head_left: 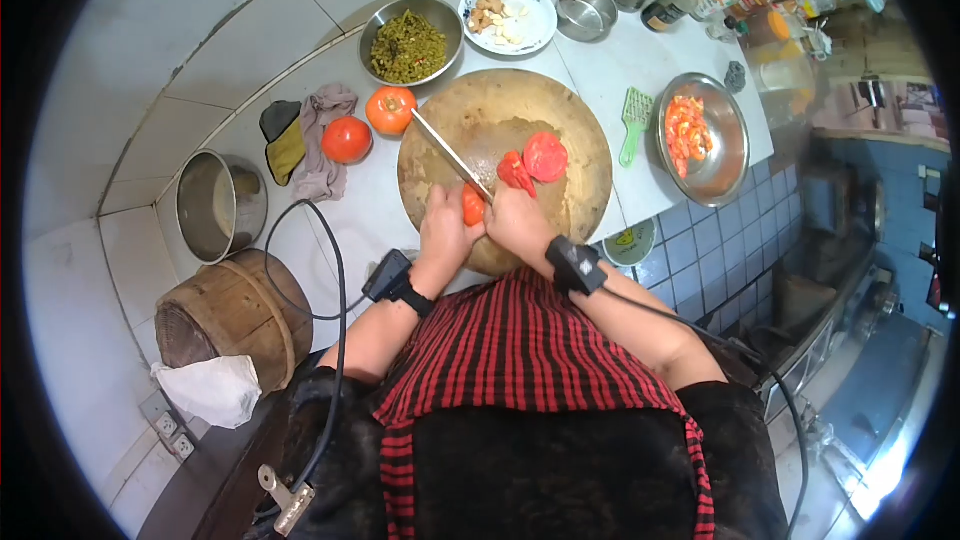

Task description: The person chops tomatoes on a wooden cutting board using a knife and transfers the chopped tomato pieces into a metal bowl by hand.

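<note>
My right hand (520, 224) is closed around the handle of a kitchen knife (448, 151), whose blade points away and to the left over the round wooden chopping board (570, 120). My left hand (447, 228) grips a tomato piece (473, 204) at the board's near part, right beside the blade. Whether the edge is inside the tomato I cannot tell. Further right on the board lie a cut tomato half (546, 157) and a red tomato wedge (514, 173). Two whole tomatoes, a nearer tomato (346, 140) and a farther tomato (391, 110), sit left of the board.
A steel bowl (729, 178) of chopped tomato and a green grater (636, 125) are at right. Behind the board stand a bowl of chopped greens (410, 48) and a plate (540, 15) with garlic and ginger. Cloths (325, 150), a pot (220, 208) and a wooden bucket (222, 310) are left.
</note>
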Motion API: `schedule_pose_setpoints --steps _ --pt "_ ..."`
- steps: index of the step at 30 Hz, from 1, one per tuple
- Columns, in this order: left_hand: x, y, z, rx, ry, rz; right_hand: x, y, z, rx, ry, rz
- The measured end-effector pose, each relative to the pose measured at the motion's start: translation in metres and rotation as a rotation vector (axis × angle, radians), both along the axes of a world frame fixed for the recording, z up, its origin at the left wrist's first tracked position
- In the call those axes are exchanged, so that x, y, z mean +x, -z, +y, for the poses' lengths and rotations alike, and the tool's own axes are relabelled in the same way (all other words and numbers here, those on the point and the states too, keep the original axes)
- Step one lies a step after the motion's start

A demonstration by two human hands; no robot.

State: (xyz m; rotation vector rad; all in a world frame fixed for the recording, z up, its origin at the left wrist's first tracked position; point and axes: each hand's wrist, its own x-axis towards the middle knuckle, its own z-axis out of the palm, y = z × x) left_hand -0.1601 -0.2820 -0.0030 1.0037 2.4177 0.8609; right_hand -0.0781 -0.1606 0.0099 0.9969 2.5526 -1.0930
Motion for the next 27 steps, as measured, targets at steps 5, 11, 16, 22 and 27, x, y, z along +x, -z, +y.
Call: schedule_pose_setpoints --steps 5,11,16,22,27 --pt "-0.008 -0.005 -0.009 0.015 -0.021 0.068 0.032 -0.010 0.003 0.010 0.052 0.237" --pt "0.002 -0.026 0.006 0.099 0.010 0.272 0.056 -0.046 0.029 -0.159 0.129 0.619" --pt "0.015 -0.011 0.032 -0.028 0.255 0.392 0.076 -0.068 0.047 -0.296 0.190 0.775" --pt "0.030 -0.023 0.050 0.541 -0.379 -1.359 0.111 -0.070 0.052 -0.461 0.138 0.803" --pt "0.066 -0.045 0.058 0.836 -0.054 -1.989 0.134 -0.068 0.051 -0.989 0.327 0.684"
